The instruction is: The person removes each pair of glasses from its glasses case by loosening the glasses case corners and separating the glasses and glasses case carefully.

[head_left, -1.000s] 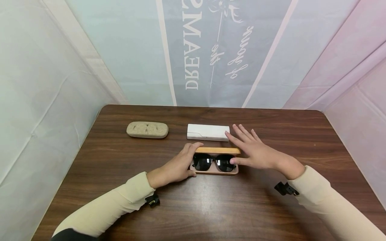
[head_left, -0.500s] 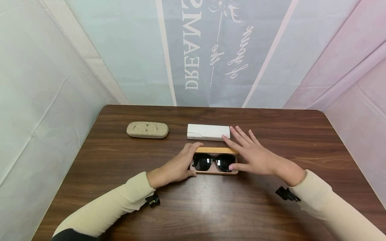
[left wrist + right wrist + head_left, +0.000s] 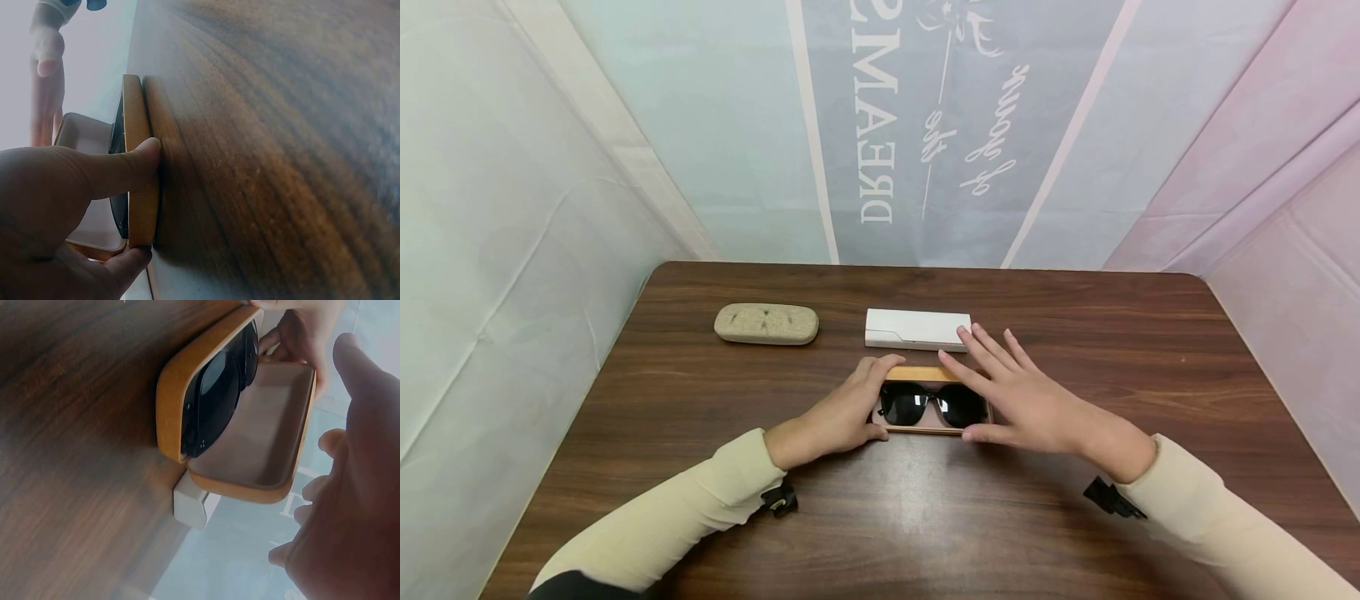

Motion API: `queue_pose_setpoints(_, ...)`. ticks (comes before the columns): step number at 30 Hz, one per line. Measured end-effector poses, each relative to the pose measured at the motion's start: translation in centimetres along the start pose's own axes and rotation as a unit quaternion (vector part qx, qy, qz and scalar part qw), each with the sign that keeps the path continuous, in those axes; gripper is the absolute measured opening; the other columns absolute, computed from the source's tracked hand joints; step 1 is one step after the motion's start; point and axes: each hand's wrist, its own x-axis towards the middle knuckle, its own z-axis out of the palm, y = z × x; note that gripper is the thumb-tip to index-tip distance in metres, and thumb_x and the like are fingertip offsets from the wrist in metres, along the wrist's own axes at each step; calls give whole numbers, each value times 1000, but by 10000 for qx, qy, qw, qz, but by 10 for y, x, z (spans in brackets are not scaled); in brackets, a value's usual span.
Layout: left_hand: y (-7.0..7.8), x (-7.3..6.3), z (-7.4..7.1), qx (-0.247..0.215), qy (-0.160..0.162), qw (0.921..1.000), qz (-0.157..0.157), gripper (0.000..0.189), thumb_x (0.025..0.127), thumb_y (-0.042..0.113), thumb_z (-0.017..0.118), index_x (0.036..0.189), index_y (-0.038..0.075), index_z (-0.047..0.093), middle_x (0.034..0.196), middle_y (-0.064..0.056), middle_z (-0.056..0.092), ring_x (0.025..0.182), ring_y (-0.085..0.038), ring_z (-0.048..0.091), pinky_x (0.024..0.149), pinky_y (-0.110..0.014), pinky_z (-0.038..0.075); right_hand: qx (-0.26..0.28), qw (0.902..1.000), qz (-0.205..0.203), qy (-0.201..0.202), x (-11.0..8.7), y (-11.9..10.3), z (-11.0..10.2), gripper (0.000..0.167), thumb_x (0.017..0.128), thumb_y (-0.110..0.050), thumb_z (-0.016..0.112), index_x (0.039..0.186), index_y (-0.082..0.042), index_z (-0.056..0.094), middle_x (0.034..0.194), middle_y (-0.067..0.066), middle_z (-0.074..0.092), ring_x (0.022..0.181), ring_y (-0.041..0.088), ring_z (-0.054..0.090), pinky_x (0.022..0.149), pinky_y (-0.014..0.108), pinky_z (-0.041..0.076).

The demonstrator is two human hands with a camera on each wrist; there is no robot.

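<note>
Head view: on the brown table (image 3: 910, 517), an orange glasses case (image 3: 917, 375) sat with its lid (image 3: 256, 425) up. Dark sunglasses (image 3: 904, 405) lay inside. The left hand (image 3: 841, 410) gripped the case's left end, thumb on the near side. The right hand (image 3: 1033, 400) held nothing, its fingers spread out by the right end. Farther back were a white box (image 3: 917, 327) and, to the left, a tan case (image 3: 766, 323). Behind the far edge hung a pale blue cloth (image 3: 745, 125).
</note>
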Motion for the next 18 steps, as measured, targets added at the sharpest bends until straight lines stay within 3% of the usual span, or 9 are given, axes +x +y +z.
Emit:
queue_pose_setpoints(8, -1, 0, 1, 10, 16, 10000, 32, 105, 76, 7, 91, 156, 13, 22, 137, -20, 41, 90, -19, 53, 79, -33, 52, -190, 9982, -445, 355, 0, -9, 10, 99, 90, -51, 73, 164, -15, 18, 169, 17, -2, 155, 39, 6, 122, 57, 4)
queue_pose_setpoints(14, -1, -1, 0, -24, 40, 10000, 28, 105, 75, 7, 91, 155, 15, 23, 138, -20, 41, 93, -20, 54, 80, -33, 53, -251, 9943, -830, 620, 0, -13, 15, 91, 95, -56, 63, 163, -11, 23, 169, 18, 4, 154, 40, 13, 124, 48, 5)
queue_pose_setpoints(18, -1, -1, 0, 36, 36, 10000, 63, 104, 76, 7, 90, 155, 15, 22, 138, -20, 42, 98, -22, 55, 84, -35, 53, -109, 9931, -955, 674, 1, -15, 19, 91, 93, -48, 70, 163, -11, 24, 169, 16, 7, 154, 38, 14, 124, 43, 7)
